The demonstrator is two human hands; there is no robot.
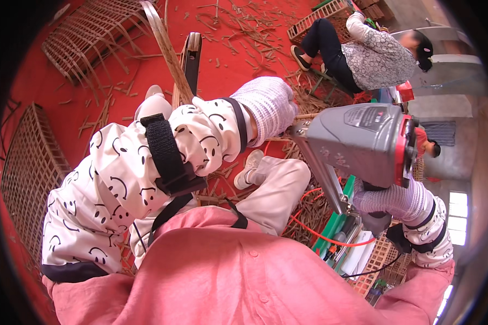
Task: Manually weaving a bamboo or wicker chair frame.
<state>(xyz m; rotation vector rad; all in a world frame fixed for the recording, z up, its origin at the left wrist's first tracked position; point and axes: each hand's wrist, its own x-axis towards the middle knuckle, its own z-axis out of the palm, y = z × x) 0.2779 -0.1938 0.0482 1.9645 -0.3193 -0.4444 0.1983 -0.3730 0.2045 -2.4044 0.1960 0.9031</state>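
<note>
Gloved hands (265, 108): two
Grey power tool (358, 143): one
Other people (382, 58): two
Left-side lattice baskets (35, 168): two
Wood strips (315, 214): dozens

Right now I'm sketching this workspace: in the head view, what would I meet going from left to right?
Lattice basket, black sleeve strap, gloved left hand, grey power tool, bright window.

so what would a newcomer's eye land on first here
Probably the bulky grey power tool, right of centre, with the gloved right hand beneath its body. The smiley-face sleeve on the left arm also stands out, sprawling across the picture's left half. Behind them spreads a vivid red floor littered with wooden strips.
</note>
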